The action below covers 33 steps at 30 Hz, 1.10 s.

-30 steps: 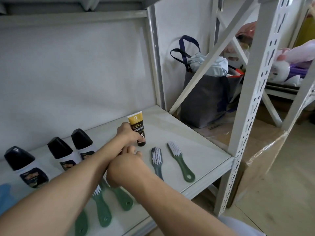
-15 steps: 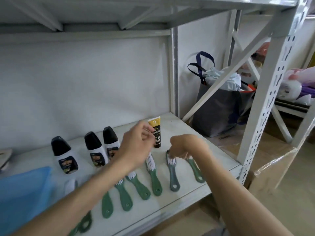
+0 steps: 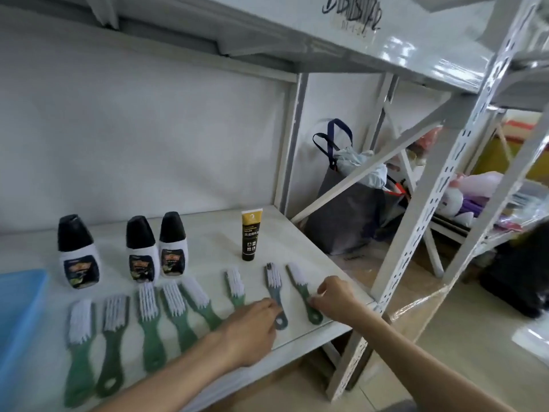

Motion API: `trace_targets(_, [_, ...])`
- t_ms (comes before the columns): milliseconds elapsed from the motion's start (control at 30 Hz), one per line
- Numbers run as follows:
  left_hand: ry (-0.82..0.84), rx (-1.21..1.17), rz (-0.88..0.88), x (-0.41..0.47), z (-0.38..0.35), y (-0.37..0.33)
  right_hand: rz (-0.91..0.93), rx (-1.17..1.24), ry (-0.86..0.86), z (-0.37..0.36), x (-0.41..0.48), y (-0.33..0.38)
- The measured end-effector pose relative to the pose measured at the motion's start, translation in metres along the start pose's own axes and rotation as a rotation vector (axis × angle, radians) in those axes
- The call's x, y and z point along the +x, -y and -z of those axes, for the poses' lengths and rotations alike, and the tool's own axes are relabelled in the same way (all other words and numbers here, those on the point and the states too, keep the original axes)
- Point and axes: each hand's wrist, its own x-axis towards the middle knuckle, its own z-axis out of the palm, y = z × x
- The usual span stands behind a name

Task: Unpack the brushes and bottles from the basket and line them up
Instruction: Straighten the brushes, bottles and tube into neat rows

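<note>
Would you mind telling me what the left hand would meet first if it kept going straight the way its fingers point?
The left hand points right and slightly away, fingertips already at the grey-handled brush. That handle comes first; beyond it lies the rightmost green brush under the right hand. Depth is hard to judge.

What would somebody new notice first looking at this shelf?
A row of green brushes with white bristles fans along the shelf front. The left hand and right hand rest on the handles of the rightmost ones. Behind stand three black-capped bottles and one yellow-and-black tube, with a blue basket at far left.
</note>
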Motion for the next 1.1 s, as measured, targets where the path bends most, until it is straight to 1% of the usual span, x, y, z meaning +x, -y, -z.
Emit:
trace_targets(133, [-0.018, -0.019, -0.042, 0.008, -0.005, -0.006, 0.013, -0.022, -0.03, -0.007, 0.005, 0.002])
trace_targets(233, [-0.014, 0.064, -0.028, 0.011, -0.008, -0.014, -0.003, 0.01, -0.026, -0.01, 0.009, 0.001])
trace_targets(367, [0.022, 0.172, -0.013, 0.019, -0.015, -0.02, -0.007, -0.008, -0.106, -0.013, 0.019, -0.008])
trace_targets(500, [0.008, 0.14, 0.016, 0.026, -0.019, -0.02, -0.005, 0.01, -0.174, -0.01, 0.023, -0.011])
trace_targets(600, [0.017, 0.189, -0.029, 0.022, -0.016, -0.023, -0.017, -0.023, -0.172, -0.005, 0.023, -0.008])
trace_targets(700, [-0.026, 0.182, 0.036, 0.006, -0.006, -0.022, 0.007, -0.157, -0.189, -0.004, 0.014, -0.004])
trace_targets(767, [-0.033, 0.203, 0.108, -0.009, 0.001, -0.018, 0.094, -0.214, -0.236, -0.009, 0.008, 0.002])
trace_targets(833, [-0.056, 0.232, 0.185, -0.024, 0.005, -0.012, 0.162, -0.215, -0.182, -0.015, 0.002, 0.014])
trace_targets(900, [-0.07, 0.249, 0.268, -0.036, 0.003, -0.006, 0.13, -0.174, -0.065, -0.021, -0.003, 0.027])
trace_targets(967, [-0.033, 0.279, 0.325, -0.046, -0.003, -0.005, 0.081, -0.176, 0.006, -0.025, -0.007, 0.035])
trace_targets(1033, [-0.002, 0.286, 0.331, -0.05, -0.009, -0.006, 0.038, -0.16, 0.022, -0.026, -0.007, 0.04])
trace_targets(1100, [-0.006, 0.271, 0.308, -0.046, -0.011, -0.006, 0.003, -0.129, 0.025, -0.026, -0.008, 0.044])
